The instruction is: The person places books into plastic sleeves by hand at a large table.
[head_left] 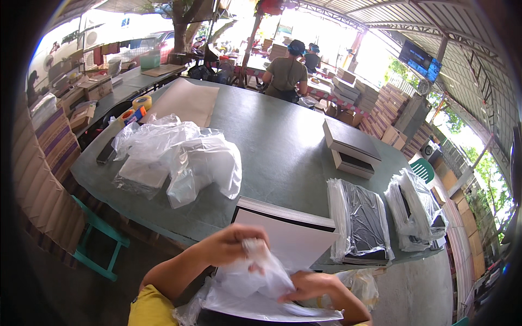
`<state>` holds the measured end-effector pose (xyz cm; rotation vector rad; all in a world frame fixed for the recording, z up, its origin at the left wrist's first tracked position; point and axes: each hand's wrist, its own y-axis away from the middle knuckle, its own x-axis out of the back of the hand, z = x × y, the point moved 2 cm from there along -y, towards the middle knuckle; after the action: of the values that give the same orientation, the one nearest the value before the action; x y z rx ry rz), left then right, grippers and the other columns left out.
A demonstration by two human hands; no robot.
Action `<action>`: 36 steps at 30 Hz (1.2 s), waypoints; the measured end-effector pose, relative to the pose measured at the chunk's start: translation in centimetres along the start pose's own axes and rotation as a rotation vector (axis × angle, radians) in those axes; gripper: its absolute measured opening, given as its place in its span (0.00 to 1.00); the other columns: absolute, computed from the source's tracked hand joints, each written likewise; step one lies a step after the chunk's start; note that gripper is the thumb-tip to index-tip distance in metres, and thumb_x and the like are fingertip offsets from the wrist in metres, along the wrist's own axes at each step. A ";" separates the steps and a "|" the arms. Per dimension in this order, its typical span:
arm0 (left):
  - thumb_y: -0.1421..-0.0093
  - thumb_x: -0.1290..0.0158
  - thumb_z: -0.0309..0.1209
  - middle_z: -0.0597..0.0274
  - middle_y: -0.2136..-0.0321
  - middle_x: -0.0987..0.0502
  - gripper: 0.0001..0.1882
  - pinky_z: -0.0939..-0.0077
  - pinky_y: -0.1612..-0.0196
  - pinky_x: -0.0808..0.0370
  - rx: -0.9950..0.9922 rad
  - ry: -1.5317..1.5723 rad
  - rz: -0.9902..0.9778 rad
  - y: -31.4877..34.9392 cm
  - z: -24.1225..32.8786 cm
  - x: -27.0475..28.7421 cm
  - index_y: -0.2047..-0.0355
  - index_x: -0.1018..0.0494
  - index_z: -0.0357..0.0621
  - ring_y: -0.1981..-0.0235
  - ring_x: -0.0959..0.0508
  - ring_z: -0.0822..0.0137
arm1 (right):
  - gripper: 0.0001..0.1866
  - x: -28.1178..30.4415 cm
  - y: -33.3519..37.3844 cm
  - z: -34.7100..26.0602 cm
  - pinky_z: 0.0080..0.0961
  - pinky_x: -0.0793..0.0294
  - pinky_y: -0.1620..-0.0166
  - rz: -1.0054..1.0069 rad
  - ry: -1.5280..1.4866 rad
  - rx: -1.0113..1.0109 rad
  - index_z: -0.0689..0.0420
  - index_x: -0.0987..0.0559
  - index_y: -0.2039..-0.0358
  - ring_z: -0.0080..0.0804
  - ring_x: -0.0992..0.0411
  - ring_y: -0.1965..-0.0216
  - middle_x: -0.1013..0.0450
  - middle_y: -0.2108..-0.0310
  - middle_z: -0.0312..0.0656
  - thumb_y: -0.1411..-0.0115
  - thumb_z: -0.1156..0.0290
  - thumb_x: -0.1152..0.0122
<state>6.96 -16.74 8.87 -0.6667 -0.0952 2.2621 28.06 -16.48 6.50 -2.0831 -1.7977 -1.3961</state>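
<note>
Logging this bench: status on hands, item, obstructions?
Left hand gripping translucent plastic; right hand against it. White panel behind, partly hidden by the plastic.

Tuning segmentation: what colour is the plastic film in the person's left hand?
Plastic film: whitish and translucent. Shows best in the head view.

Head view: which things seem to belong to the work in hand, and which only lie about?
Work in hand, likely: plastic film, gripped by left hand, touched by right hand; white-faced block beyond it; wrapped dark pack.

Lying about, seemingly: tape rolls; brown sheet; green container.
</note>
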 end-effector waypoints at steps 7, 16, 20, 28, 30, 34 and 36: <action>0.50 0.55 0.28 0.52 0.74 0.28 0.11 0.70 0.69 0.31 0.448 -1.358 -0.477 0.6 -4.5 -1.1 0.64 0.34 0.42 0.73 0.28 0.55 | 0.11 1.8 5.7 2.1 0.30 0.33 0.64 0.454 0.186 -0.200 0.59 0.25 0.71 0.40 0.31 0.69 0.29 0.72 0.45 0.56 0.71 0.48; 0.55 0.57 0.18 0.54 0.78 0.33 0.03 0.69 0.68 0.35 -0.112 -0.864 -0.446 -0.8 -1.6 -3.6 0.77 0.37 0.37 0.70 0.31 0.55 | 0.12 -1.0 4.2 4.3 0.35 0.34 0.64 0.259 0.429 -0.196 0.61 0.28 0.67 0.45 0.33 0.68 0.30 0.71 0.50 0.55 0.75 0.53; 0.52 0.55 0.22 0.50 0.74 0.32 0.06 0.66 0.66 0.34 0.210 -1.048 -0.712 -0.2 -3.0 -4.9 0.72 0.38 0.36 0.69 0.30 0.53 | 0.13 -2.3 4.4 8.3 0.34 0.37 0.59 0.632 0.546 -0.219 0.60 0.28 0.69 0.43 0.35 0.63 0.32 0.67 0.49 0.58 0.74 0.52; 0.54 0.52 0.32 0.48 0.74 0.28 0.15 0.62 0.68 0.29 0.535 -1.770 -0.244 1.0 -5.1 -0.6 0.66 0.36 0.35 0.71 0.26 0.53 | 0.16 -1.4 2.8 2.7 0.36 0.55 0.46 0.000 0.876 -0.542 0.60 0.27 0.65 0.39 0.41 0.53 0.34 0.60 0.44 0.57 0.72 0.52; 0.55 0.52 0.31 0.51 0.75 0.27 0.13 0.64 0.70 0.29 0.624 -1.858 -0.305 1.2 -6.1 0.5 0.69 0.33 0.37 0.71 0.26 0.55 | 0.16 -2.0 2.6 3.2 0.37 0.56 0.45 -0.003 0.918 -0.521 0.59 0.27 0.65 0.39 0.41 0.53 0.34 0.60 0.43 0.57 0.72 0.52; 0.57 0.52 0.28 0.59 0.76 0.25 0.06 0.69 0.74 0.30 0.707 -1.965 -0.581 1.4 -7.1 1.3 0.78 0.27 0.44 0.71 0.25 0.59 | 0.16 -2.9 2.4 2.7 0.39 0.63 0.44 0.040 0.989 -0.470 0.59 0.28 0.63 0.38 0.44 0.50 0.38 0.56 0.42 0.56 0.72 0.53; 0.57 0.51 0.29 0.62 0.75 0.25 0.05 0.69 0.74 0.32 0.707 -2.040 -0.644 1.9 -7.6 1.7 0.78 0.26 0.48 0.72 0.25 0.62 | 0.21 -2.4 2.6 1.3 0.38 0.67 0.42 -0.052 1.023 -0.472 0.61 0.30 0.57 0.39 0.48 0.45 0.41 0.50 0.43 0.54 0.72 0.54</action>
<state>8.49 -17.89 1.13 1.8162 -0.3575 1.2607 31.11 -18.40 5.48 -0.9884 -1.1358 -2.4231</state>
